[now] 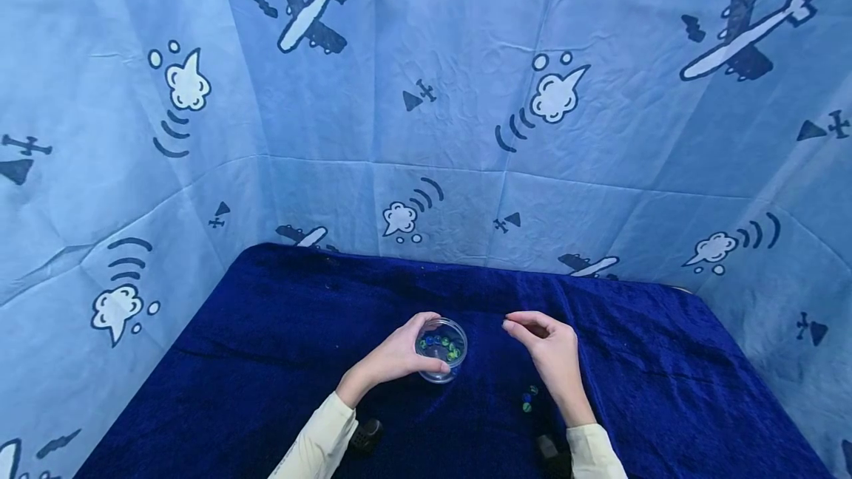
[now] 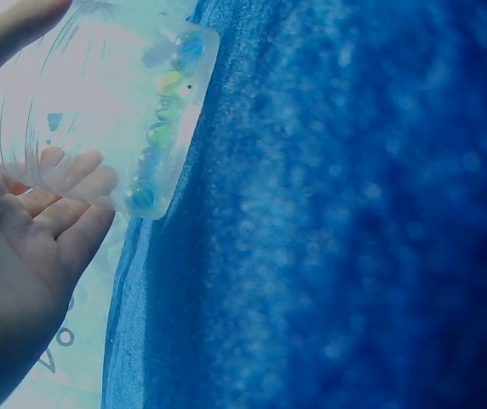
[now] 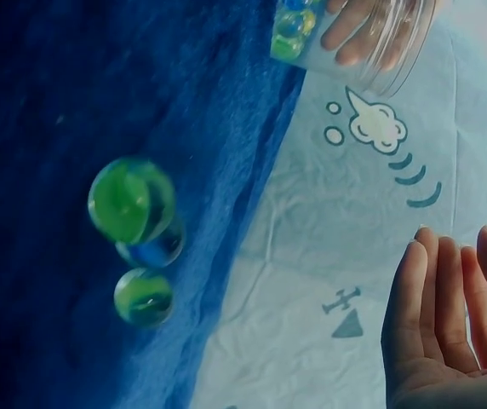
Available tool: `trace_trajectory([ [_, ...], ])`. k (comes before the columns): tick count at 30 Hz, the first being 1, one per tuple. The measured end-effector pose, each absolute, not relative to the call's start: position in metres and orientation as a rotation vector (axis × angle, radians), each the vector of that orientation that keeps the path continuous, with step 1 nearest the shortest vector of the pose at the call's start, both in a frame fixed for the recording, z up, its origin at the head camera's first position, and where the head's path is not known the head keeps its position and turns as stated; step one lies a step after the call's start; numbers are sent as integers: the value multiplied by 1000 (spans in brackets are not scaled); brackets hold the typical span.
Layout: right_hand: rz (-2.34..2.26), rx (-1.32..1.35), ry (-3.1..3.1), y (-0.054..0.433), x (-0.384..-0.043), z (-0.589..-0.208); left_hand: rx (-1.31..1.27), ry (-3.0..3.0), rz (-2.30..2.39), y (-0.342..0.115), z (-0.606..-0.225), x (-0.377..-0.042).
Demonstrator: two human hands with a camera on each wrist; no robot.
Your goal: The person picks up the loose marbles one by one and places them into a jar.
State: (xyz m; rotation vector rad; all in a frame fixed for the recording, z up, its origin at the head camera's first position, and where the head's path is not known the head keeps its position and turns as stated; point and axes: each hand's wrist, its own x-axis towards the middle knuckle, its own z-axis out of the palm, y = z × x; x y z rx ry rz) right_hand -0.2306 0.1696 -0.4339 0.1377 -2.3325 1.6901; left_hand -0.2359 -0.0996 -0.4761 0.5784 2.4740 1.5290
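My left hand (image 1: pixel 399 350) grips a clear round plastic jar (image 1: pixel 464 352) by its side, thumb on the near side and fingers around the far side. Its open mouth faces up toward the head camera. Several blue and green glass marbles (image 2: pixel 160 132) lie along the jar's bottom, close over the cloth. To the right of the jar, my right hand (image 1: pixel 549 353) is raised with thumb and fingertips close together. In the right wrist view a gap shows between them, with nothing in it. Loose on the cloth below that hand are two green marbles (image 3: pixel 131 202) and a blue marble (image 3: pixel 160 249).
Dark blue velvety cloth (image 1: pixel 266 331) covers the table. Light blue curtains (image 1: pixel 452 124) printed with planes and clouds stand along its back and sides. Small dark devices (image 1: pixel 366 435) sit by both wrists, below the pale sleeves (image 1: pixel 319 435).
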Motion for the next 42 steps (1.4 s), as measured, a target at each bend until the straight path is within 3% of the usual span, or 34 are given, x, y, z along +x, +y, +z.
trace_trajectory([
  [22, 1824, 126, -2532, 212, -242, -441, 563, 2456, 1534, -100, -476, -238],
  [42, 2025, 733, -2839, 258, -247, -456, 568, 2454, 1549, -100, -473, -238],
])
